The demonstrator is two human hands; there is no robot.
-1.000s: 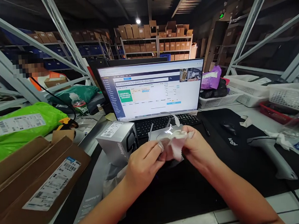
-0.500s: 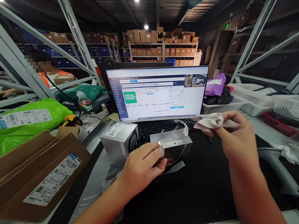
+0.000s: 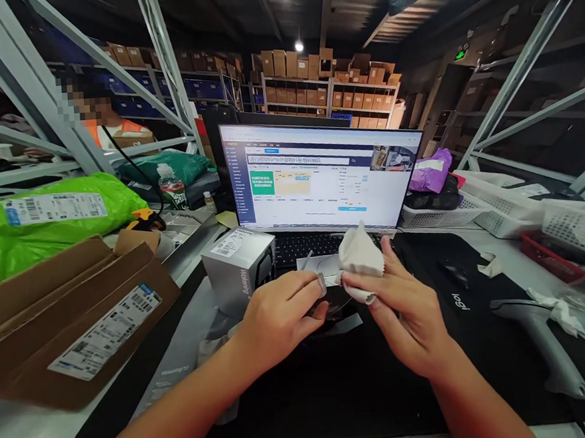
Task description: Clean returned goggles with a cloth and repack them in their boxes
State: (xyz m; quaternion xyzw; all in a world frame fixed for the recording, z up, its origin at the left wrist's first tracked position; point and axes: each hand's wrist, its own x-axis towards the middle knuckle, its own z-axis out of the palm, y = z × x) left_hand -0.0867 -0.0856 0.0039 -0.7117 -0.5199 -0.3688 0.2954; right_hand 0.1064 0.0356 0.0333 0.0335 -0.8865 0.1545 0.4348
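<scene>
My left hand (image 3: 282, 313) is closed, pinching a small silvery-white piece (image 3: 322, 283) at its fingertips; the rest of that piece is hidden, and I cannot tell its kind. My right hand (image 3: 409, 304) grips a white cleaning cloth (image 3: 360, 254) with zigzag-cut edges, bunched between thumb and fingers just right of the left fingertips. A silver box (image 3: 236, 273) printed with a black loop stands left of both hands. Beyond the fingers, a flat light card or tray (image 3: 320, 264), partly covered, lies before the black keyboard (image 3: 294, 246).
A lit monitor (image 3: 314, 171) stands behind the keyboard. An open cardboard box (image 3: 80, 327) and a green parcel (image 3: 57, 225) occupy the left side. On the right are a mouse (image 3: 454, 273), a grey barcode scanner (image 3: 544, 345) and white baskets (image 3: 573, 226). Another person sits beyond the frame at far left.
My right hand has swung left and down with the cloth, from right of the keyboard to beside my left hand. The left hand has stayed nearly in place; the view has shifted slightly.
</scene>
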